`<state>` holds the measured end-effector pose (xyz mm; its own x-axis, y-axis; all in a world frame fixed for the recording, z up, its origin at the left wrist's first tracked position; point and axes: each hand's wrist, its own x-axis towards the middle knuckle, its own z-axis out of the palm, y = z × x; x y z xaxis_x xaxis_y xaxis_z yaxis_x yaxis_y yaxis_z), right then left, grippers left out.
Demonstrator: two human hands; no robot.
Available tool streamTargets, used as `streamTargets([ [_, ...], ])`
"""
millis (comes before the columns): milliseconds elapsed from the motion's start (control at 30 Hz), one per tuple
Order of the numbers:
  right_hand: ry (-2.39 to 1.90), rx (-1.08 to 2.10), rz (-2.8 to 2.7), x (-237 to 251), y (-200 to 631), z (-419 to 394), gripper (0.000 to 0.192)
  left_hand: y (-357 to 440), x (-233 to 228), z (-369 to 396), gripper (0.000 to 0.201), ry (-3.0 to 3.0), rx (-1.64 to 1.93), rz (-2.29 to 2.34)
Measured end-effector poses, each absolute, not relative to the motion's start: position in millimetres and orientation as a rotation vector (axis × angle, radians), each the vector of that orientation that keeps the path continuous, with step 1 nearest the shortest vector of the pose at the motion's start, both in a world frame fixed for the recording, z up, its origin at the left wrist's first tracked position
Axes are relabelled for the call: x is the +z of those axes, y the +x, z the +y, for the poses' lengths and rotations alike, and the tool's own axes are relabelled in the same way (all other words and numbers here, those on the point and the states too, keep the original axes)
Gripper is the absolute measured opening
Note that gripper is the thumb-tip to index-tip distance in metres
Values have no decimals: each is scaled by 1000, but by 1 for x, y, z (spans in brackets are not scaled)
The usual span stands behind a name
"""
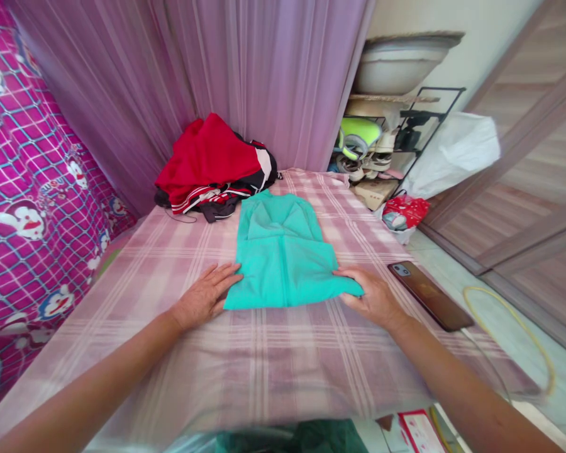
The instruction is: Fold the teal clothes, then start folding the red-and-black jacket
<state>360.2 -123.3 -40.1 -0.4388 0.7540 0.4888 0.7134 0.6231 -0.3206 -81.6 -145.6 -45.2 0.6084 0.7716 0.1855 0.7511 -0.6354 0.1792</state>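
Observation:
A teal garment (283, 251) lies partly folded, flat on the pink plaid-covered surface (245, 358). My left hand (205, 296) rests flat beside its near left corner, fingers apart, fingertips touching the cloth edge. At the near right corner my right hand (372, 297) lies with its fingers on or pinching the hem; whether it grips the cloth is unclear.
A pile of red, black and white clothes (212, 167) sits at the far end against a purple curtain (193, 69). A dark phone (429, 296) lies near the right edge. A shoe rack (382, 151), white bag (453, 154) and floor are to the right. Pink patterned fabric (33, 207) borders the left.

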Motion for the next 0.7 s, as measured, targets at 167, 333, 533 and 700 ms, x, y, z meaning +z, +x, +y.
streamTargets([
  [167,-1212,105,-2128,-20,347,-122,30,-76,-48,-137,40,2629,738,1335],
  [333,-1249,186,-2042,13,341,-129,31,-67,-27,-146,42,2497,982,1306],
  [533,-1294,323,-1891,62,339,-137,34,-60,17,-178,52,2195,1104,1460],
  [700,-1411,492,-1730,81,322,-73,45,-46,54,-129,53,1764,1241,1759],
])
